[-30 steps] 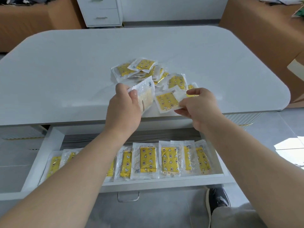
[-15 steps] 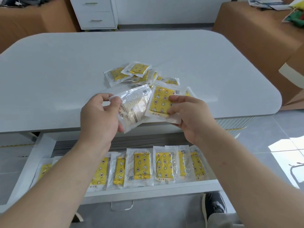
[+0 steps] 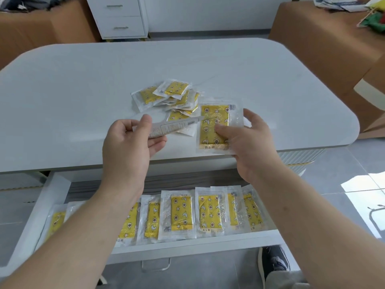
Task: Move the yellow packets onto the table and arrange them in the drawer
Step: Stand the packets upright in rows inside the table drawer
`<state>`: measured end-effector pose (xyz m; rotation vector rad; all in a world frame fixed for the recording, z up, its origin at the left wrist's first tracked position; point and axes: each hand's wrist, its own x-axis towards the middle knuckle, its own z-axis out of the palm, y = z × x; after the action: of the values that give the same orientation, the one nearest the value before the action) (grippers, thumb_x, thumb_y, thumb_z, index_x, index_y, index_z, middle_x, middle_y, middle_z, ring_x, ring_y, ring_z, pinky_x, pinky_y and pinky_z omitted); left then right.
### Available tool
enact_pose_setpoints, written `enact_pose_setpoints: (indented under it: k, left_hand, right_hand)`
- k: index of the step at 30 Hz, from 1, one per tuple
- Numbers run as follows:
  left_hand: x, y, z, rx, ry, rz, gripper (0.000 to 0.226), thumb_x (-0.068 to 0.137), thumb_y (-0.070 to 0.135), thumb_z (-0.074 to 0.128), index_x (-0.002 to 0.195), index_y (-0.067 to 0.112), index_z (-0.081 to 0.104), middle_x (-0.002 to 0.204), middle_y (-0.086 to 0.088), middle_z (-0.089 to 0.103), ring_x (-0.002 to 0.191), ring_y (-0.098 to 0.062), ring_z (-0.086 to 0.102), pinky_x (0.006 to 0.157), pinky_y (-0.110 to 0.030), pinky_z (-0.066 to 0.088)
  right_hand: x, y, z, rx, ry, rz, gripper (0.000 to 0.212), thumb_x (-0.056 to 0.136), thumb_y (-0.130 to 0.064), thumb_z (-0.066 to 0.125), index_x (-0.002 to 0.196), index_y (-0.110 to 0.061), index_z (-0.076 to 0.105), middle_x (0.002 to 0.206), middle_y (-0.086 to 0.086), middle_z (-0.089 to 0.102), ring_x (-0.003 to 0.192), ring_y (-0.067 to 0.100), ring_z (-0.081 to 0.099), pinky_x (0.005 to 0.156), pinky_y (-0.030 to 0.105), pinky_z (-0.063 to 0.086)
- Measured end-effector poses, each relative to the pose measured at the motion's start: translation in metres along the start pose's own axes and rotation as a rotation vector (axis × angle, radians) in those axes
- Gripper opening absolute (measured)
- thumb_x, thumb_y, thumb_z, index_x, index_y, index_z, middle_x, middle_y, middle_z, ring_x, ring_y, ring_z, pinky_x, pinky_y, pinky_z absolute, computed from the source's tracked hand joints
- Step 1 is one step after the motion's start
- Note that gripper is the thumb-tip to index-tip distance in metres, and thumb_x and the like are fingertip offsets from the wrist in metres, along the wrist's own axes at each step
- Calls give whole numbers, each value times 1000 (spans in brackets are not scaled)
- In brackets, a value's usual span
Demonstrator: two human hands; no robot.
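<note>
yellow packet (image 3: 213, 122), face up, long axis top-to-bottom, sits clamped in the grip of the right hand (image 3: 252, 142) at centre right over the worktop (image 3: 83, 90) edge, directly above the drawer (image 3: 187, 246), while the left hand (image 3: 129, 149) pinches a second packet (image 3: 177, 126).

White cabinet (image 3: 119, 17) at far back, two drawers, each with a metal bar handle. White wall (image 3: 208, 11) beside it, grey baseboard (image 3: 208, 32) along the bottom. Big brown box (image 3: 41, 32) far left, dark clutter (image 3: 27, 5) on top, too blurred to identify. Second brown box (image 3: 323, 49) far right, with loose papers (image 3: 337, 4) on top and a red-and-green item (image 3: 375, 21) cut off by the frame edge. Grey tiled floor (image 3: 354, 167) on the right, with a bright sunlight patch (image 3: 364, 195). Black shoe (image 3: 273, 261) bottom right, grey trouser leg (image 3: 285, 280) just below it.
</note>
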<state>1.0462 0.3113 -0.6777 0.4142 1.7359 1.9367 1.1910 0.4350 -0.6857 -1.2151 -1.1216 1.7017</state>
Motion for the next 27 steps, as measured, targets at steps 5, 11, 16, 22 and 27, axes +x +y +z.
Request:
enact_pose_setpoints:
  k: [5,11,16,22,27]
  left_hand:
    - [-1,-3,0,80,-1,72,33,88,39,75,90,12,56,93,-13,74,79,-26,75,83,-48,61]
    - [-4,-11,-2,346,2,230,35,76,7,84,88,24,56,85,5,72,88,-5,69,83,-37,61]
    - [-5,-13,2,513,13,280,39,75,11,87,95,27,57,100,17,61,97,5,58,89,-28,53]
    - [-8,-14,6,485,2,220,59,71,13,90,113,29,51,110,20,57,99,5,59,85,-22,52]
    - [-9,-13,7,470,-70,179,53,72,10,89,108,33,59,101,12,70,85,-3,70,71,-26,58]
  right_hand:
    - [3,2,-5,-65,-19,35,19,87,-4,76,98,-18,73,84,-3,80,76,17,78,73,35,63]
    - [7,3,-11,-68,-35,49,30,82,1,77,102,-21,69,93,-1,79,87,24,77,80,44,63]
    - [6,5,-10,-98,-60,93,37,83,6,75,106,-21,63,98,2,77,90,28,76,83,51,61]
    - [3,4,-13,-89,-79,105,26,88,-5,76,107,-21,67,96,1,79,83,24,78,79,52,63]
    - [2,2,-17,-213,-73,41,21,87,-6,77,92,-24,67,87,-2,80,79,20,78,79,51,63]
